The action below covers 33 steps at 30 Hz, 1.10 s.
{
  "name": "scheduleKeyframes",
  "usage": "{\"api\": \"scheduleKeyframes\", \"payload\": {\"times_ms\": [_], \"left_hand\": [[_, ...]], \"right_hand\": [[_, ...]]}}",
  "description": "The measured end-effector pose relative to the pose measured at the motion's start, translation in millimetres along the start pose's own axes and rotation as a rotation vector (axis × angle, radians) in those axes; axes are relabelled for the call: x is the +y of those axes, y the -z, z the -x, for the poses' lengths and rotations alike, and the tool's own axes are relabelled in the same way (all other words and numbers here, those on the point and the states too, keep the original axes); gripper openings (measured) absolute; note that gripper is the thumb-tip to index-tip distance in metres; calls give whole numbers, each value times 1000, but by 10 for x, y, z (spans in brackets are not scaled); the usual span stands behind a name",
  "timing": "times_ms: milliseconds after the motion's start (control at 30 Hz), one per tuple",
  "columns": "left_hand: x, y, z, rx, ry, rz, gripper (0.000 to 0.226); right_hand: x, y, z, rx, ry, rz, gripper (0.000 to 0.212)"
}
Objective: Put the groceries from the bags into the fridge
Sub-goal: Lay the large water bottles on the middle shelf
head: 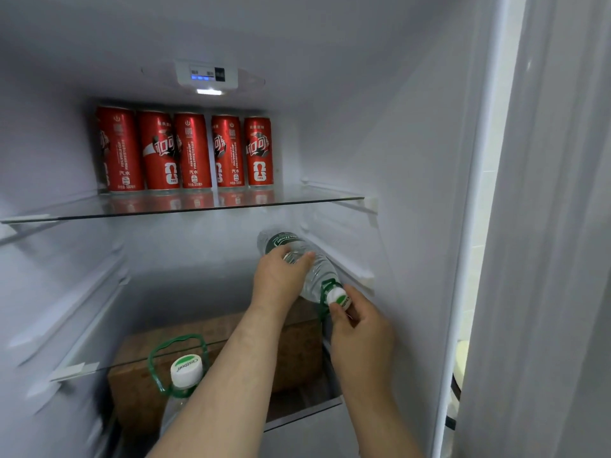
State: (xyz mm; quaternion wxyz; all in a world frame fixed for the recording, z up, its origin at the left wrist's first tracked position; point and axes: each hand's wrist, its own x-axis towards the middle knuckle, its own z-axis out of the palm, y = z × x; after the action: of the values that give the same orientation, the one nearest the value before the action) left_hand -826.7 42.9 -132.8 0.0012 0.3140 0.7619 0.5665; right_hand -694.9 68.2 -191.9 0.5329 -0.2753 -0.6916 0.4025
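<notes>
Water bottle (318, 273) is in the middle compartment of the fridge (380, 127), under the glass shelf (185, 208) carrying red cans (185, 150); long axis tilted, base beyond both hands and deeper in, cap toward the person; left hand (279, 271) grips the body from above; right hand (358, 325) pinches the cap end, nearer the right wall; the left is nearer the base, so it likely steers the set-down; support beneath is unclear.
</notes>
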Motion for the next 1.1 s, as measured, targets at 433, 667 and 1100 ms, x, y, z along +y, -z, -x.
{"api": "scheduleKeyframes", "payload": {"times_ms": [433,667,1100], "left_hand": [[54,30,28,-41,8,78,58],[94,-54,24,-58,-72,-2,59],[87,-59,45,-132,-42,13,59]], "right_hand": [[-2,-23,-16,56,31,12,35],[17,2,-101,117,-64,-32,29],[-79,-12,-52,80,-48,0,25]]}}
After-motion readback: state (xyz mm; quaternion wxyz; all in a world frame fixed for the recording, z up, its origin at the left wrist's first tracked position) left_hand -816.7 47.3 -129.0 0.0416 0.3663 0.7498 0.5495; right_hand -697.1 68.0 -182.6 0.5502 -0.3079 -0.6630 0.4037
